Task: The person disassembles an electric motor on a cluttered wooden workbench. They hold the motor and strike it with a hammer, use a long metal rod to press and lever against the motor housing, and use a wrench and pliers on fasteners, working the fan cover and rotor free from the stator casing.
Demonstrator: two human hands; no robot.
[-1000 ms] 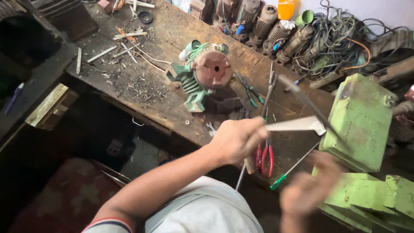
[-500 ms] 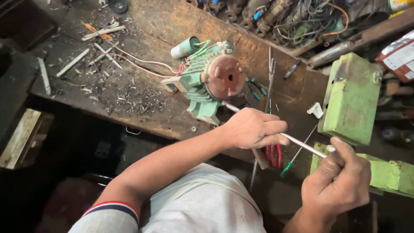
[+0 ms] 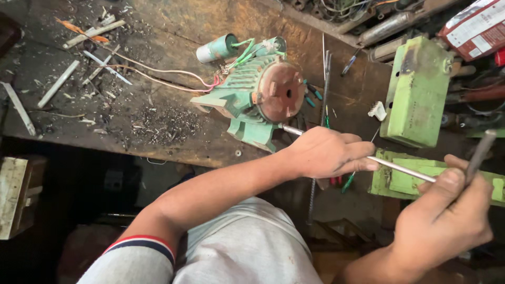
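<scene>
My left hand [image 3: 326, 152] is closed around a thin metal rod [image 3: 402, 169], at the front edge of the workbench. The rod's far tip lies against a green electric motor [image 3: 247, 100] with a rusty round end face. The rod's near end reaches my right hand [image 3: 447, 221], whose thumb presses on it. That hand also grips a short grey metal bar [image 3: 480, 152] that sticks up past the fingers. Red-handled pliers [image 3: 336, 181] and a green-handled screwdriver [image 3: 347, 183] lie partly hidden under my left hand.
A wooden workbench [image 3: 173, 26] carries metal filings, white strips and loose wires. A teal cylinder [image 3: 215, 50] is wired to the motor. Green metal blocks [image 3: 415, 89] stand to the right, with a lower green piece [image 3: 405, 181] beneath the rod. Tools and cables crowd the back edge.
The rod's tip has come down against the motor. My right hand has taken the rod's near end and now shows the grey bar raised. The view has shifted closer to the bench.
</scene>
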